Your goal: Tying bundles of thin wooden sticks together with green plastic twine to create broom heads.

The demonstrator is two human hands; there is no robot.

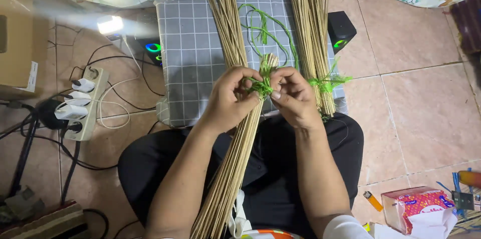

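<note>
Down at the lower right, we are looking at a red and white tissue pack (pixel 418 206) with a white tissue sticking out of its open top; its lower edge is running out of view. Beside it an orange lighter (pixel 373 201) is lying on the tiled floor (pixel 426 108).

Several things are being cut off. The two bundles of thin pale sticks lying on the grey checked cushion (pixel 193 53) are leaving the top of the view, so we are not seeing their far ends. The bound bundle on the right (pixel 313 33) is carrying a green tie near its lower end; the loose bundle on the left (pixel 228 23) is showing no tie we can make out. A cardboard box (pixel 17 43) at the left edge is only partly showing. A glare from a small lamp (pixel 110 24) is washing out the floor around it. A white power strip (pixel 82 101) is holding plugs, its cables trailing off.

We are holding a third stick bundle (pixel 240 149) across our lap, its lower end hidden behind our forearm. Our left hand (pixel 231 99) is closing around it just below its top, thumb and fingers pinching the green raffia string (pixel 261 86). Our right hand (pixel 292 96) is pinching that same string from the other side, fingers curled tight, both hands nearly touching at the knot.
</note>
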